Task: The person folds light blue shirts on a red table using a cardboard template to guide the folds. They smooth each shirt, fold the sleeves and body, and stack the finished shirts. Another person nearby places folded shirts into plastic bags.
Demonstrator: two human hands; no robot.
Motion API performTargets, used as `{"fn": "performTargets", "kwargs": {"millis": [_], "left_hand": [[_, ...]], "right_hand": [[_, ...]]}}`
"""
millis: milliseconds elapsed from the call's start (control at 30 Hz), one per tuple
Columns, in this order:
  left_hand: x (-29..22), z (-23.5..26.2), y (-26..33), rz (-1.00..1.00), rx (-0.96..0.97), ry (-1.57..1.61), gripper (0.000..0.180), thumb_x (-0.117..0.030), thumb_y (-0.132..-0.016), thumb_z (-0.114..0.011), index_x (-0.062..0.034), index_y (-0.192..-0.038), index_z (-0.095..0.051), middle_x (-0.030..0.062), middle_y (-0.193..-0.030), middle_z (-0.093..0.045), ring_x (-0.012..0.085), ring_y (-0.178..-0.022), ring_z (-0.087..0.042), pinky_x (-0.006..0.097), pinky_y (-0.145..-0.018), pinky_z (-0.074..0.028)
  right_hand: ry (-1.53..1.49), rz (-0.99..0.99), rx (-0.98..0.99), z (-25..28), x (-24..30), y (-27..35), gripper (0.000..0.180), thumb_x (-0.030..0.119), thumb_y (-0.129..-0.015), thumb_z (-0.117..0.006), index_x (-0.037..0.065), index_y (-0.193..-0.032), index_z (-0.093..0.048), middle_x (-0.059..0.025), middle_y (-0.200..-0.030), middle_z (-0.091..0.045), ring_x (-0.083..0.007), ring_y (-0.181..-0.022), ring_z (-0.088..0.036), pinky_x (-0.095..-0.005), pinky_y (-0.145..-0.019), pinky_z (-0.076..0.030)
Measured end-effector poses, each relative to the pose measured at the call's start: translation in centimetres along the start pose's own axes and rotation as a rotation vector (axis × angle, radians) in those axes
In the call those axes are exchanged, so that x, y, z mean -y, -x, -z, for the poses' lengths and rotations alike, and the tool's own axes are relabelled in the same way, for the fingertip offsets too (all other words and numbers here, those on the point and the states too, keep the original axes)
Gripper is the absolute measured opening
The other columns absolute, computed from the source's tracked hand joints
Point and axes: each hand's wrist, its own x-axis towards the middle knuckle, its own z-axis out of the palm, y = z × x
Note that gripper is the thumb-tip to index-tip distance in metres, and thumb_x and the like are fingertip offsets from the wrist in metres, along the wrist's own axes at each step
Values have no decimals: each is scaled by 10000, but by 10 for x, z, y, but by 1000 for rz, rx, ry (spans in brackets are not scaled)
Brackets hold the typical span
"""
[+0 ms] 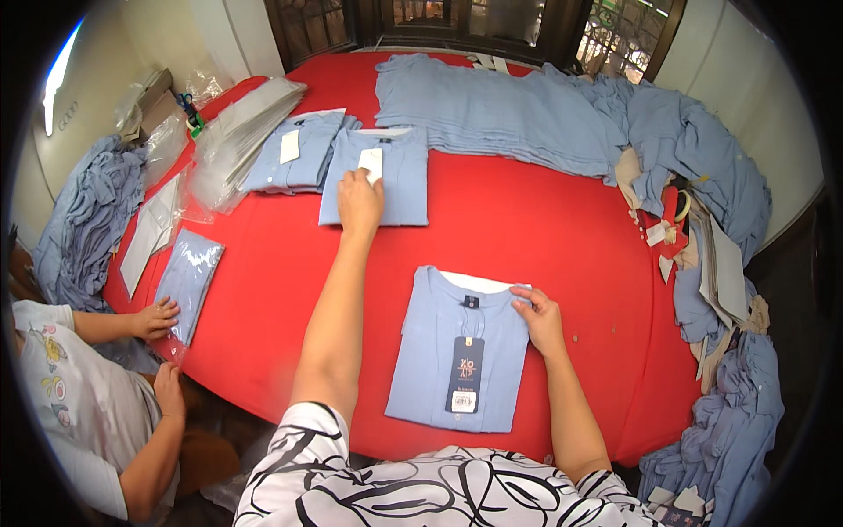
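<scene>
A folded light blue shirt (413,351) lies in front of me, with a dark hang tag (467,373) on its chest and white card showing inside its neckline. My right hand (542,323) pinches this shirt at its right shoulder, thumb and fingers together. Farther off, my left arm reaches to a second folded blue shirt (406,189). On that shirt my left hand (360,202) has its fingers curled over the lower end of a white tag (371,161). The fingertips are partly hidden there. Another folded blue shirt (272,162) with a pale tag sits just left of it.
A co-worker's hand (156,319) rests by a bagged shirt (189,272) at the left. Clear plastic bags (241,132) lie behind it. A long stack of blue garments (492,105) lines the far side of the red table (527,215). Heaped blue cloth (733,404) hangs at the right.
</scene>
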Motion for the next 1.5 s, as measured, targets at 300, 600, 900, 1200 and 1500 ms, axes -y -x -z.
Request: {"fn": "performTargets", "kwargs": {"millis": [300, 600, 900, 1200, 1500], "left_hand": [[1, -18, -54, 231, 155, 77, 401, -259, -806, -707, -8, -1077, -551, 175, -1115, -620, 378, -1124, -574, 458, -875, -496], [-12, -12, -20, -33, 86, -155, 466, -426, -777, -747, -48, -1029, -644, 172, -1082, -608, 375, -1041, -568, 473, -876, -459], [-11, 57, 63, 187, 805, 63, 433, -433, -857, -695, -11, -952, -697, 154, -887, -699, 278, -845, -674, 371, -747, -523], [-26, 57, 155, 102, 670, 269, 369, -299, -821, -749, -2, -1007, -634, 141, -981, -668, 288, -923, -653, 391, -795, -508], [-37, 49, 161, 210, 621, 691, 277, -131, -899, -644, 5, -1072, -475, 260, -942, -656, 437, -963, -638, 459, -837, -493]], "right_hand": [[-44, -40, -20, 2, 2, -1, 241, 54, -831, -702, 39, -1070, -732, 12, -756, -483, -94, -646, -397, -253, -583, -362], [-64, -56, -9, 3, 6, -1, 245, 52, -835, -697, 36, -1077, -730, 21, -772, -488, -87, -642, -386, -246, -577, -352], [24, 26, 22, 7, 5, -1, 342, 59, -808, -675, 41, -1149, -695, 6, -885, -564, -99, -652, -395, -258, -595, -373], [61, -119, 270, 20, 23, 5, 605, 33, -791, -662, 66, -1382, -535, -65, -1259, -501, -121, -771, -409, -240, -748, -429], [42, -240, 369, 21, 37, 0, 655, -29, -796, -658, 41, -1423, -481, -127, -1369, -491, -199, -1141, -544, -297, -939, -473]]}}
